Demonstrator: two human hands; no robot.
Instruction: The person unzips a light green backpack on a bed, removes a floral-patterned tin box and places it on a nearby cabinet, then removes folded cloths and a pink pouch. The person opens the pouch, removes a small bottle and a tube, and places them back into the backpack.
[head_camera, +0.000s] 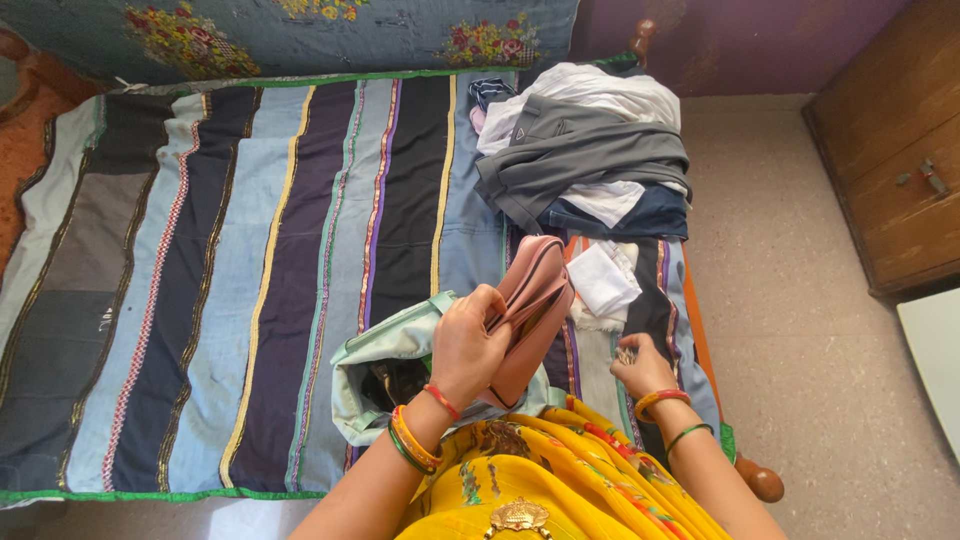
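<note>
My left hand (468, 345) holds a pink purse (530, 305) upright, fingers tucked into its open top. Just below and left of it lies a pale green cloth bag (372, 360) with its mouth open on the striped bed cover. My right hand (640, 368) rests on the bed to the right of the purse, fingers closed around a small metallic thing (624, 354) that I cannot make out. A folded white cloth (603, 281) lies just beyond the right hand. Both wrists wear bangles.
A pile of grey, white and dark blue clothes (585, 150) sits at the bed's far right. The striped patchwork cover (220, 270) spreads to the left. A wooden cabinet (895, 140) stands on the tiled floor at right. A floral pillow (300, 35) lies along the head.
</note>
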